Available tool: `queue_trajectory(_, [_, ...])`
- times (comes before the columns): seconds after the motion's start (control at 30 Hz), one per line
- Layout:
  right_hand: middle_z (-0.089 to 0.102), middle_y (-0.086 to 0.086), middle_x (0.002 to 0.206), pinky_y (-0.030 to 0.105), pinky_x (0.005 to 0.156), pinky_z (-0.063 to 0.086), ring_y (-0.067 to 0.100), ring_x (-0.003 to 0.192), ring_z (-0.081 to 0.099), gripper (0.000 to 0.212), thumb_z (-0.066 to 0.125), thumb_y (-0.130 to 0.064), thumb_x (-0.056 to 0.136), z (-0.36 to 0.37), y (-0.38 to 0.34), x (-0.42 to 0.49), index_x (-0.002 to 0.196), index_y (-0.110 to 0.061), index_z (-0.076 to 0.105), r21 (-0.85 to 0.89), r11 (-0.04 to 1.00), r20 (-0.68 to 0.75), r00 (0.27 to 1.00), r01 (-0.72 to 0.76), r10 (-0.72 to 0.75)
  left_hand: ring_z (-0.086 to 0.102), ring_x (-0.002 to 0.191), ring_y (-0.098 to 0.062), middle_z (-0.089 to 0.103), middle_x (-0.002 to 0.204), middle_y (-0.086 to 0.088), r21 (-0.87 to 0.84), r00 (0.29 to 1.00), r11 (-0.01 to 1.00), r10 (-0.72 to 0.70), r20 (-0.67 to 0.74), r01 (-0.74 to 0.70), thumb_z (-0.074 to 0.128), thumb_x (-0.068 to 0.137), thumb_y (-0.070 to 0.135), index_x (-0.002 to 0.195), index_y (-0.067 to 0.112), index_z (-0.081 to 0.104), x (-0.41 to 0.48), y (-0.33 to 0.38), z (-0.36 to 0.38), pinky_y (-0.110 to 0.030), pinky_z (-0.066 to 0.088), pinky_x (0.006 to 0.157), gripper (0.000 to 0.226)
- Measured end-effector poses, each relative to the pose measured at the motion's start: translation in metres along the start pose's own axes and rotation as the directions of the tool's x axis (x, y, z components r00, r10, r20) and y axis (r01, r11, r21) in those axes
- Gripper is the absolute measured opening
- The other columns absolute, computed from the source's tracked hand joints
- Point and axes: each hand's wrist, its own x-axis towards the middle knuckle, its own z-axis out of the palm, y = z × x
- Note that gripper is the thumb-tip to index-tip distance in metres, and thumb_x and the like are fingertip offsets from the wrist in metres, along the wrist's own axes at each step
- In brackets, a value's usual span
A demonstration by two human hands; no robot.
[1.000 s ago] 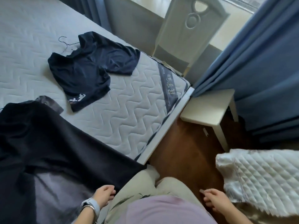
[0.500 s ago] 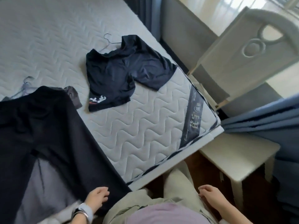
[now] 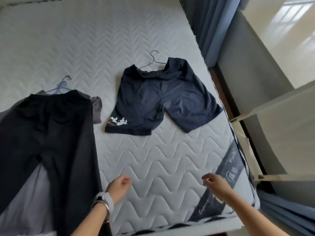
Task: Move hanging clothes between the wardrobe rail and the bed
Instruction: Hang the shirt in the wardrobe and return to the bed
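Hands first: your left hand hovers at lower centre of the frame over the bed, forearm angled up from the bottom edge, fingers loosely curled around nothing. A white-strapped watch sits on that wrist. Your right hand reaches in from the lower right at about the same height, fingers bent loosely inward, thumb near the forefinger, also empty.

The bare mattress is pale and quilted in zigzag chevrons, with a dark label band across its lower-right corner. Navy shorts lie flat at centre frame, legs splayed, soft and creased, with a white and orange print at one hem. A thin wire hanger pokes its hook out above the waistband. At the left, long black trousers spread down the frame. Pale hanger hooks show above them, and a grey garment peeks out beneath.
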Motion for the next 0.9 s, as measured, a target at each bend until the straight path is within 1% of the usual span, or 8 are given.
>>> queue_trajectory(0.07, [0.069,0.009,0.109,0.023,0.076,0.04,0.023,0.099,0.062,0.026,0.051,-0.017,0.088,-0.009,-0.027,0.035,0.111,-0.013,0.065,-0.044,0.999,-0.005,1.0,0.007,-0.007,0.059,0.11,-0.024,0.063,0.119,-0.012,0.074,0.999,0.997,0.019,-0.026,-0.017,0.052,0.089,0.012,0.114,0.01,0.059,0.041,0.03,-0.003,-0.027,0.043,0.095,0.026])
queue_trajectory(0.2, [0.067,0.011,0.116,0.025,0.078,0.04,0.027,0.108,0.06,0.025,0.05,-0.016,0.089,-0.029,-0.079,0.108,0.107,-0.007,0.066,-0.125,0.991,-0.063,0.996,0.056,-0.064,0.051,0.123,-0.025,0.054,0.134,-0.011,0.13,0.994,0.988,0.094,-0.064,-0.085,0.054,0.089,0.013,0.128,0.007,0.049,0.126,0.085,0.0,-0.029,0.036,0.103,0.04])
queue_trajectory(0.3, [0.065,0.014,0.116,0.031,0.087,0.043,0.032,0.109,0.058,0.025,0.048,-0.014,0.09,-0.043,-0.118,0.165,0.104,-0.004,0.065,-0.212,0.97,-0.122,0.982,0.117,-0.145,0.043,0.129,-0.025,0.046,0.14,-0.01,0.22,0.961,0.95,0.252,-0.115,-0.222,0.059,0.086,0.019,0.133,0.01,0.045,0.196,0.117,0.003,-0.031,0.033,0.108,0.05])
queue_trajectory(0.4, [0.068,0.012,0.112,0.032,0.088,0.044,0.031,0.108,0.059,0.023,0.049,-0.015,0.088,-0.051,-0.15,0.222,0.102,-0.007,0.065,-0.244,0.956,-0.183,0.96,0.163,-0.21,0.032,0.137,-0.024,0.037,0.147,-0.009,0.322,0.898,0.886,0.403,-0.18,-0.333,0.057,0.088,0.024,0.136,0.01,0.041,0.265,0.14,0.009,-0.033,0.027,0.113,0.053])
queue_trajectory(0.53, [0.067,0.018,0.105,0.035,0.088,0.045,0.033,0.105,0.058,0.023,0.049,-0.01,0.085,-0.058,-0.197,0.294,0.099,0.002,0.064,-0.337,0.907,-0.227,0.913,0.252,-0.338,0.002,0.147,-0.019,0.009,0.158,-0.001,0.545,0.85,0.774,0.491,-0.193,-0.323,0.041,0.093,0.04,0.145,0.023,0.023,0.344,0.166,0.009,-0.038,0.007,0.118,0.057])
queue_trajectory(0.63, [0.061,0.014,0.118,0.038,0.097,0.042,0.032,0.116,0.05,0.03,0.051,-0.013,0.085,-0.063,-0.236,0.343,0.111,-0.004,0.061,-0.416,0.854,-0.235,0.87,0.313,-0.433,-0.01,0.146,-0.018,-0.005,0.158,0.004,0.688,0.848,0.669,0.509,-0.149,-0.281,0.029,0.09,0.058,0.146,0.035,0.009,0.391,0.176,0.003,-0.044,-0.004,0.118,0.064])
queue_trajectory(0.77, [0.041,0.008,0.138,0.04,0.102,0.032,0.029,0.13,0.034,0.047,0.051,-0.017,0.087,-0.075,-0.296,0.396,0.133,-0.014,0.043,-0.562,0.73,-0.25,0.761,0.389,-0.599,0.023,0.141,-0.023,0.034,0.151,-0.003,0.786,0.699,0.543,0.683,-0.211,-0.294,0.028,0.081,0.06,0.138,0.033,0.035,0.414,0.173,0.004,-0.052,0.01,0.111,0.064])
queue_trajectory(0.9, [0.028,0.008,0.149,0.041,0.109,0.024,0.027,0.138,0.023,0.065,0.059,-0.026,0.084,-0.092,-0.363,0.437,0.14,-0.013,0.031,-0.673,0.621,-0.279,0.64,0.401,-0.716,0.027,0.137,-0.022,0.043,0.145,-0.004,0.783,0.674,0.535,0.708,-0.21,-0.317,0.037,0.081,0.053,0.133,0.033,0.038,0.42,0.168,0.004,-0.051,0.016,0.108,0.056])
